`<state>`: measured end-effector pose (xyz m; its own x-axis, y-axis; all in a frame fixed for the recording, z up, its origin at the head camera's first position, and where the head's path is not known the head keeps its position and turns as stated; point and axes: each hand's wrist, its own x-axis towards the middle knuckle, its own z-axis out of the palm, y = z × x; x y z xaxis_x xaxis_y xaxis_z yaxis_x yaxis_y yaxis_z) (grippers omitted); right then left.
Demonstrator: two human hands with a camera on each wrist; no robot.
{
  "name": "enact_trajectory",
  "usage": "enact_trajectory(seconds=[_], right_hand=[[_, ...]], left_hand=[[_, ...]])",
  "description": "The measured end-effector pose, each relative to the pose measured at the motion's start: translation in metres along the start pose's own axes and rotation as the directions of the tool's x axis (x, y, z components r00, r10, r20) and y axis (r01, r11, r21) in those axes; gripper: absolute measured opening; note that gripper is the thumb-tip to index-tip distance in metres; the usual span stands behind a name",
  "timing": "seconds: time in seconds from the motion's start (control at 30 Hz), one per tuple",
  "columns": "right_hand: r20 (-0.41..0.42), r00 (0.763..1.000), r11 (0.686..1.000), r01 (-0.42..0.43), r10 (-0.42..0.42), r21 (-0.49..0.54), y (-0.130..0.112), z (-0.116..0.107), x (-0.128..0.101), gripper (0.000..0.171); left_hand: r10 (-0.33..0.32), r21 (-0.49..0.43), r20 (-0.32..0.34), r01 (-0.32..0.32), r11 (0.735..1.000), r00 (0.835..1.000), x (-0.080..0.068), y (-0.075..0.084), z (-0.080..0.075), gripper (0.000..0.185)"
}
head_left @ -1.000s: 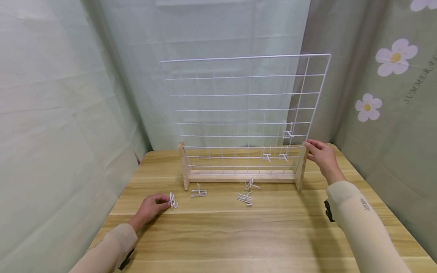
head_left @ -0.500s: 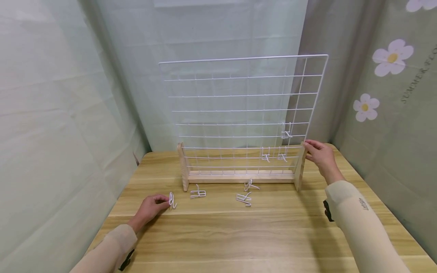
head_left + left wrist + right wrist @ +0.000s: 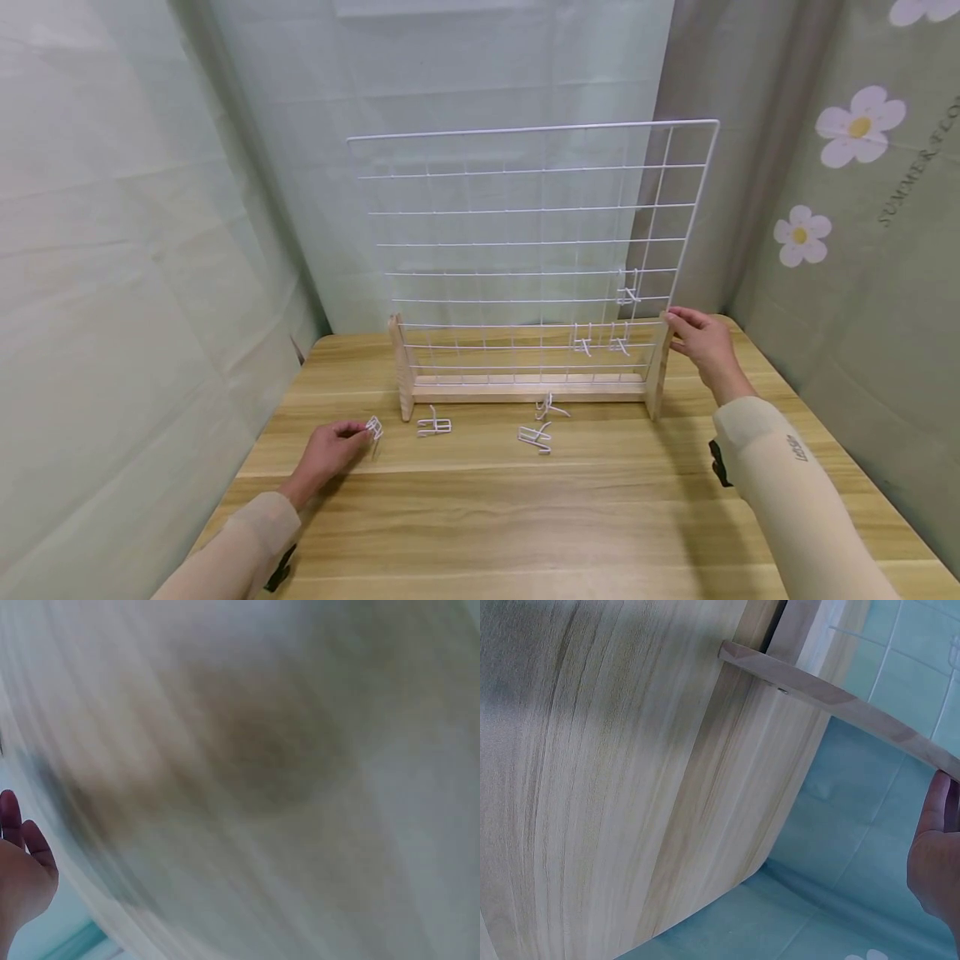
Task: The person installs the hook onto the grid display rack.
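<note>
In the head view, my left hand pinches a white wire hook between thumb and fingertips, close over the table at the left. A white wire grid panel stands upright in a wooden base. My right hand pinches the top of the base's right wooden side post. The right wrist view shows that hand's fingers at the end of the post. Only part of my left hand shows at the edge of the left wrist view, which is blurred; the hook is out of sight there.
Three hooks hang low on the panel's right side, one of them a hook above the other two. Loose on the wooden table lie a hook near the left post and two more hooks by the base's front. Curtains surround the table.
My left hand has turned the pinched hook, so its frame now tilts upward and its prong points down. The right hand stays on the post. The head view has shifted slightly.
</note>
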<state>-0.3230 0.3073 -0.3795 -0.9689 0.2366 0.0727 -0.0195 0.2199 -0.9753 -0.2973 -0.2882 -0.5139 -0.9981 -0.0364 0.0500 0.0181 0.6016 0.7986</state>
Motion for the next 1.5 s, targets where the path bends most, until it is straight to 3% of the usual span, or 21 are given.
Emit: enact_trajectory(seconds=[0.2, 0.4, 0.6, 0.83, 1.1, 1.2, 1.5], right_hand=[[0.007, 1.0, 1.0, 0.012, -0.012, 0.007, 0.002, 0.0, 0.0, 0.057], [0.009, 1.0, 1.0, 0.025, -0.025, 0.014, 0.004, -0.001, 0.001, 0.056], [0.01, 1.0, 1.0, 0.028, -0.028, 0.007, 0.006, -0.002, 0.002, 0.055], [0.009, 1.0, 1.0, 0.024, -0.024, 0.016, 0.006, -0.002, 0.003, 0.057], [0.01, 0.999, 0.999, 0.04, -0.04, 0.019, 0.006, -0.002, 0.002, 0.057], [0.011, 0.999, 0.999, 0.044, -0.044, 0.018, 0.006, -0.002, 0.002, 0.057], [0.007, 0.999, 0.999, 0.037, -0.037, 0.012, 0.005, -0.002, 0.002, 0.056]], left_hand=[[0.008, -0.022, -0.057, -0.009, 1.0, 0.998, 0.003, 0.007, -0.002, 0.029], [0.077, -0.022, -0.113, -0.08, 0.997, 0.991, 0.004, 0.02, -0.006, 0.028], [0.132, 0.0, -0.229, -0.135, 0.991, 0.965, 0.007, 0.033, -0.009, 0.022], [0.136, 0.02, -0.3, -0.137, 0.99, 0.944, 0.011, 0.048, -0.01, 0.02], [0.194, 0.059, -0.397, -0.186, 0.981, 0.897, 0.016, 0.07, -0.007, 0.011], [0.197, 0.071, -0.419, -0.184, 0.98, 0.886, 0.017, 0.077, -0.005, 0.011], [0.17, 0.081, -0.42, -0.15, 0.985, 0.891, 0.02, 0.096, 0.003, 0.011]])
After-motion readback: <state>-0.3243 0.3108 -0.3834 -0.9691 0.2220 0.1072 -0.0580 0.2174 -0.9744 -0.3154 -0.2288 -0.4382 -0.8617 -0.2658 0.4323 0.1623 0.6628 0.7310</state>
